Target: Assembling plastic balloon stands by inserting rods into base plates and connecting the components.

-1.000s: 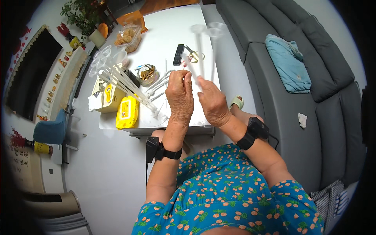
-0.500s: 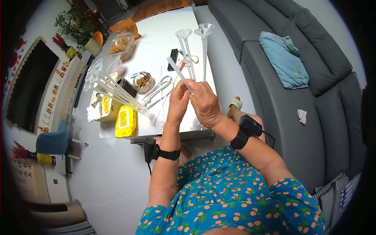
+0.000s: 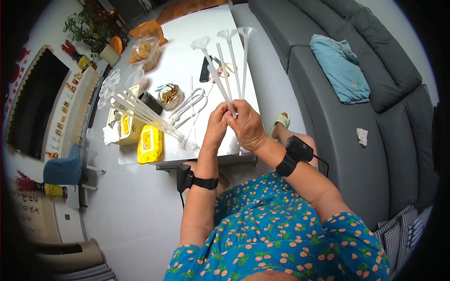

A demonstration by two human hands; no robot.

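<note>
My right hand grips the lower ends of three white plastic sticks with cup-shaped tops, which fan upward over the white table. My left hand pinches the base of the leftmost stick, touching my right hand. Both hands hover above the table's near edge. A bundle of several more white cup-topped sticks lies on the table to the left.
On the table lie a yellow wipes packet, a yellow box, a small jar, a bag of snacks, scissors and a dark remote. A grey sofa with a blue cloth stands at the right.
The hands have lifted toward me and the sticks now stand taller; a third stick has joined the two held before.
</note>
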